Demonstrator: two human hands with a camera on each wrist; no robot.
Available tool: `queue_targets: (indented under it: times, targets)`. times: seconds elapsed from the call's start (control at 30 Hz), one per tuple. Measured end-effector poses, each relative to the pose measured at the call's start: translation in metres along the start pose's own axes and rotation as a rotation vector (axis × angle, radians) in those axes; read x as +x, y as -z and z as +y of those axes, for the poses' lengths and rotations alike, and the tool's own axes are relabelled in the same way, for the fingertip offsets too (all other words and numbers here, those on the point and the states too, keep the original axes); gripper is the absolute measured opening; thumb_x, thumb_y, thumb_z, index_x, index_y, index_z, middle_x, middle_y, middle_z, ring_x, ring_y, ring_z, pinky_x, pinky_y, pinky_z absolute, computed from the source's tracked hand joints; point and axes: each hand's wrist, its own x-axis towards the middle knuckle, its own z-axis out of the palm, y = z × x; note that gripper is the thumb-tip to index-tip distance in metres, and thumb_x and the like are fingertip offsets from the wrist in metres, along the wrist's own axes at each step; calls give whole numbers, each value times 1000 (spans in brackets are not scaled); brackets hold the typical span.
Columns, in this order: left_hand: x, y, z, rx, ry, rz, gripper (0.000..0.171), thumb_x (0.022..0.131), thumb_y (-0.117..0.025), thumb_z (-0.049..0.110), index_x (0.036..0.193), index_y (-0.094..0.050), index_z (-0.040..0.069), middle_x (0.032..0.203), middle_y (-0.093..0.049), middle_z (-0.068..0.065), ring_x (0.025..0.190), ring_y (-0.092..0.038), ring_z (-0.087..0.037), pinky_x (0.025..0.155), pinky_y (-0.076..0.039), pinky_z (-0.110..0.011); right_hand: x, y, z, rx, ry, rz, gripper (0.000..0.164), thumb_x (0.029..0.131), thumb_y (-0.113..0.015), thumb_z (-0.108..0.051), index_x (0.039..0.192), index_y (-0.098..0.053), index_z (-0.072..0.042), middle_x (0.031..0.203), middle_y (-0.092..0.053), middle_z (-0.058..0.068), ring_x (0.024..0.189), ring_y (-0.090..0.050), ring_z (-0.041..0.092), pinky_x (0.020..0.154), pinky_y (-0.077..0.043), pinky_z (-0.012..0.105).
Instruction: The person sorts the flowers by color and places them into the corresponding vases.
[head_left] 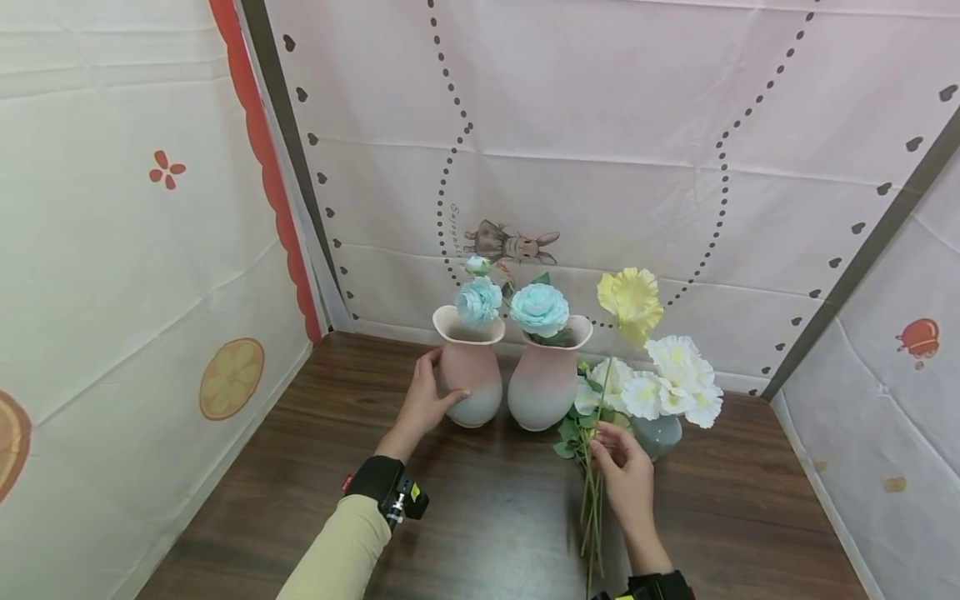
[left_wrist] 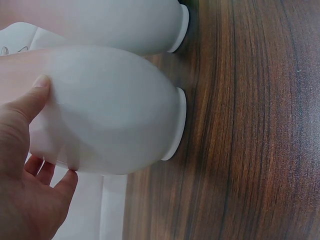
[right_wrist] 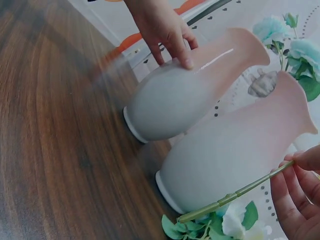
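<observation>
Gripping a flared, glossy pink-and-grey vase (head_left: 474, 371) upright on the brown wood-grain counter (head_left: 487, 533), the left hand (head_left: 427, 406) should brace it lightly while the right hand (head_left: 626, 475), pinching a slim green stem (right_wrist: 232, 195) beside a matching vase (head_left: 543, 387), should move slowly without brushing it

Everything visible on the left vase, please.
The left vase stands upright on the wood-grain table, beside a similar vase. Glossy, ceramic-looking, it fades from pink above to pale grey below, with a flared wavy rim, rounded belly and narrow foot ring. The left hand grips its side. A blue bloom overlaps the rim; contact unclear.
</observation>
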Motion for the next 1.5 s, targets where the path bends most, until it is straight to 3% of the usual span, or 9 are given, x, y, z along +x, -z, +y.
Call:
queue_targets:
  times: [0.57, 0.9, 1.03, 1.23, 1.5]
  targets:
    - [-1, 1, 0, -11, -4, -13, 91, 86, -79, 25, 152, -20, 6, 155, -27, -20, 148, -31, -38, 122, -32, -53, -2, -3, -17, 30, 70, -3, 23, 93, -66, -1, 116, -67, 4, 100, -69, 25, 78, -66, 1, 65, -58, 16]
    - [-2, 1, 2, -13, 15, -18, 90, 86, -79, 25, 152, -21, 6, 156, -28, -19, 149, -29, -37, 124, -30, -51, -5, -6, -24, 75, 119, -27, 23, 92, -66, 1, 115, -67, 4, 92, -71, 0, 80, -66, -2, 67, -59, 16]
    - [-2, 1, 3, -13, 11, -16, 91, 86, -79, 25, 152, -20, 6, 156, -28, -19, 149, -30, -37, 123, -30, -51, -6, -8, -29, 99, 133, -40, 23, 92, -65, 4, 115, -66, 6, 90, -70, -3, 81, -67, -1, 68, -60, 16]
    - [-2, 1, 2, -18, 4, -23, 91, 86, -79, 25, 152, -20, 6, 156, -27, -20, 149, -30, -38, 123, -31, -53, -3, -14, -35, 111, 162, -59, 21, 92, -66, 3, 113, -67, 6, 93, -70, 20, 80, -67, 2, 67, -61, 19]
    - [-3, 2, 1, -33, 4, -19, 90, 86, -79, 25, 152, -21, 6, 155, -28, -19, 149, -30, -36, 124, -30, -52, 3, -23, -42, 144, 204, -83, 21, 91, -66, 5, 112, -67, 7, 92, -70, 20, 79, -68, 5, 66, -60, 18]
